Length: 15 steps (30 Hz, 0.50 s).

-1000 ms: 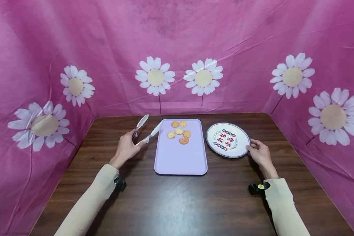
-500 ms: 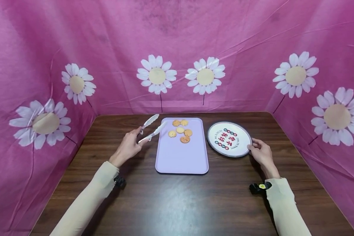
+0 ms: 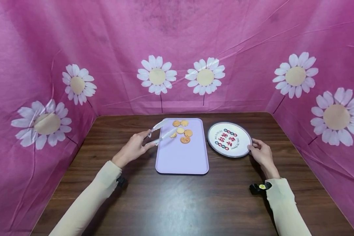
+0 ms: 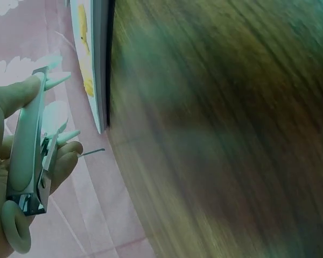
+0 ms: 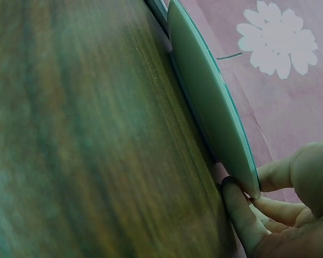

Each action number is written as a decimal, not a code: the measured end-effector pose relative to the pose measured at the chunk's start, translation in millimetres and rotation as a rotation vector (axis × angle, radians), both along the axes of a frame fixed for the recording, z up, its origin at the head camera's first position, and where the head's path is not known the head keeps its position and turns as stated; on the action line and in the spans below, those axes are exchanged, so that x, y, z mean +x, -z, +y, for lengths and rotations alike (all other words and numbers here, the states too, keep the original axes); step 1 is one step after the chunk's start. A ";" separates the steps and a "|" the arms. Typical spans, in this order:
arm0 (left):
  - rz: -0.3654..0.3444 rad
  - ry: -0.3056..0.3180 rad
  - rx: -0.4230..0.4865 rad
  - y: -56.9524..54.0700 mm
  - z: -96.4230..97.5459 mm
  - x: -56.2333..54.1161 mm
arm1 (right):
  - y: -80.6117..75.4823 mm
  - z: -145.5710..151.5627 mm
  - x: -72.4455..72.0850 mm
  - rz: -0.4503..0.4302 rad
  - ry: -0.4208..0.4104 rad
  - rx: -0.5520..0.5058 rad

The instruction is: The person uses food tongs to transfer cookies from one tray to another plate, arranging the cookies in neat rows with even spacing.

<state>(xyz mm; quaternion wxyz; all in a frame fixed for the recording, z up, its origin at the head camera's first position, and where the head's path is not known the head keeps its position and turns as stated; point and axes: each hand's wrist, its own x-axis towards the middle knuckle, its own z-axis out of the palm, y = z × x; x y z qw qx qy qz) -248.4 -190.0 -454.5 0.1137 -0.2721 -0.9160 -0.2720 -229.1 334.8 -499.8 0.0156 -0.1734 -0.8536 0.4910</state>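
Taking the tray as the clock: the left hand [image 3: 132,147] is out at 9 o'clock, gripping a pair of serving tongs [image 3: 165,137], thumb on one arm and fingers on the other. Tong arms are spread apart, tips pointing to about 2 and hanging over the lilac tray [image 3: 181,160] around its 10. The nearer arm partly hides one of six cookies [image 3: 185,140], can't tell if it's touching. The cookies are bunched toward the tray's 12. Over at 3 is a round white plate [image 3: 229,140] with red lettering, and the right hand [image 3: 261,152] pinches its rim at roughly 4, thumb on top, fingers underneath. All on a dark wood table [image 3: 177,200]
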 end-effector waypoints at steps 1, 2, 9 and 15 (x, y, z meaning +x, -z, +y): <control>0.002 0.002 -0.010 -0.4 0.7 0.0 | 0.3 0.1 -0.1 0.002 0.001 0.000; -0.002 0.003 -0.018 -1.0 1.4 -0.1 | 0.6 0.2 -0.3 0.004 0.001 0.000; -0.013 0.021 -0.067 -2.9 4.5 1.2 | 1.9 1.1 -0.7 0.002 0.004 0.010; -0.037 0.018 -0.092 -3.4 6.7 2.3 | 2.1 0.8 -0.2 0.003 0.002 0.010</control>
